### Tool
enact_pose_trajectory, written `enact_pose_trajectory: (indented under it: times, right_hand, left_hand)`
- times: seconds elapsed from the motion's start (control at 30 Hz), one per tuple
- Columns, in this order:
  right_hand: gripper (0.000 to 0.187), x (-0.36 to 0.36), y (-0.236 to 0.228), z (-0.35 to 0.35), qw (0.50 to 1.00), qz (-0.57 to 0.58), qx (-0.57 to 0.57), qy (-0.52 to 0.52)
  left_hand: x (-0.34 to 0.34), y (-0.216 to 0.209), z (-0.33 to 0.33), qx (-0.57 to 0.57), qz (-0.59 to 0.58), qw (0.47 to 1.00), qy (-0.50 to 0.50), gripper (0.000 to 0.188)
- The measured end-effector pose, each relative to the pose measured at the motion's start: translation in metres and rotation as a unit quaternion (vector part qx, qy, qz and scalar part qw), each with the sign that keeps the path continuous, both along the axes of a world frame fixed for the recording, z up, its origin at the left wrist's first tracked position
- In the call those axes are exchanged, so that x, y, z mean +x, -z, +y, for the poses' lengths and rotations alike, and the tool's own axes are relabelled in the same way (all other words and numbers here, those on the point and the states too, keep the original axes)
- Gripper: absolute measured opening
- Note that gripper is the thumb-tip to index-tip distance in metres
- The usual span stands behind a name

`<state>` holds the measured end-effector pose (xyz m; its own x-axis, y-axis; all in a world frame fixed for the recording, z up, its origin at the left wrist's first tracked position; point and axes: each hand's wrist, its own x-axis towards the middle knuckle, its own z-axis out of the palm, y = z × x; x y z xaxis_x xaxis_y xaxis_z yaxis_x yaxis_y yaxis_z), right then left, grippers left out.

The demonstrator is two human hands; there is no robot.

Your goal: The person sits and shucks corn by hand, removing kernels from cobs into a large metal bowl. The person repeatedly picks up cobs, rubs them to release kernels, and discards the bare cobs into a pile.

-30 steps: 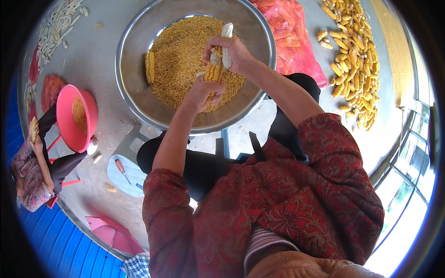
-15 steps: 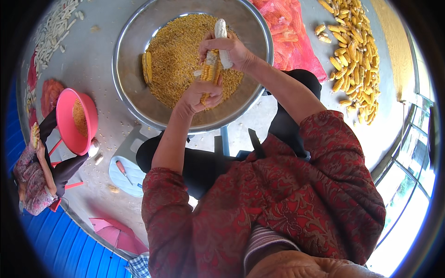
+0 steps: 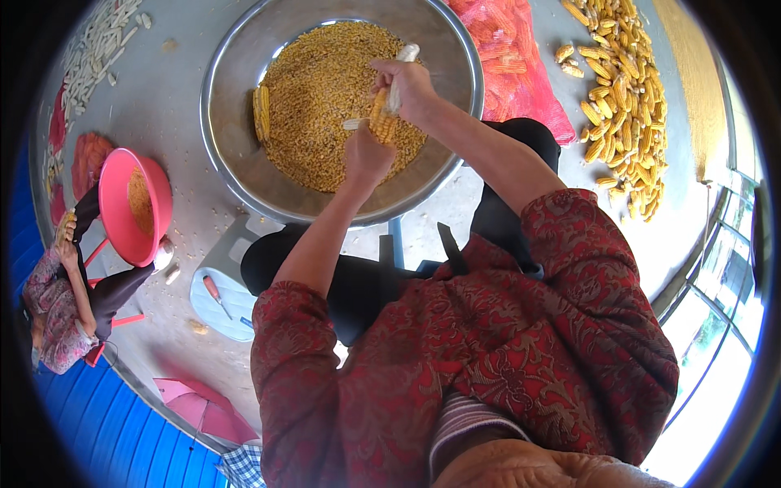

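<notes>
Over the large metal basin point(image 3: 218, 154), my left hand point(image 3: 370, 156) is closed around a partly shelled ear of corn point(image 3: 382, 124). My right hand point(image 3: 411, 86) grips a bare white corn cob point(image 3: 407, 54), whose lower part lies against that ear. The cob's top sticks out above the right fingers. Loose yellow kernels point(image 3: 313, 81) fill the middle of the basin. Another yellow ear point(image 3: 261, 114) leans on the basin's left inner wall. Just left of the held ear, a pale cob piece point(image 3: 353, 124) shows, partly hidden by my left hand.
To the right lie a red mesh sack point(image 3: 508, 69) of cobs and a heap of yellow ears point(image 3: 622, 106). Bare cobs point(image 3: 93, 61) cover the far-left floor. A screwdriver point(image 3: 213, 291) rests on a stool point(image 3: 224, 305). Another person point(image 3: 65, 301) sits by a pink basin point(image 3: 122, 191).
My left hand has moved up and to the right, closer to my right hand. The white cob now tilts more to the right, and the held ear has shifted with the hands.
</notes>
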<state>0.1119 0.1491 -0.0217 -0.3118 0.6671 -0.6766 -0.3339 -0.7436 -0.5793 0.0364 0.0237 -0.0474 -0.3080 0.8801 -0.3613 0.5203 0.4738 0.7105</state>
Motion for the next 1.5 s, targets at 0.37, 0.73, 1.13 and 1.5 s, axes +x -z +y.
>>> enact_pose_trajectory:
  times: [0.37,0.73,1.13,1.5]
  right_hand:
    - [0.022,0.008,-0.042,-0.002,0.959,0.227,0.085,-0.147]
    - [0.02,0.015,0.001,0.006,0.989,0.031,0.082,-0.118]
    - [0.017,0.018,-0.03,-0.003,0.72,-0.131,0.61,-0.303]
    - [0.04,0.004,-0.009,-0.027,0.671,-0.431,0.494,-0.345]
  left_hand:
    - [-0.039,-0.025,0.0,-0.061,-0.599,0.797,-0.048,0.017]
    - [-0.018,-0.018,0.009,0.003,0.052,0.997,0.051,0.035]
    - [-0.059,-0.036,0.009,-0.126,-0.656,0.744,0.017,0.022]
    - [-0.026,-0.027,0.003,-0.144,-0.342,0.928,0.006,0.016]
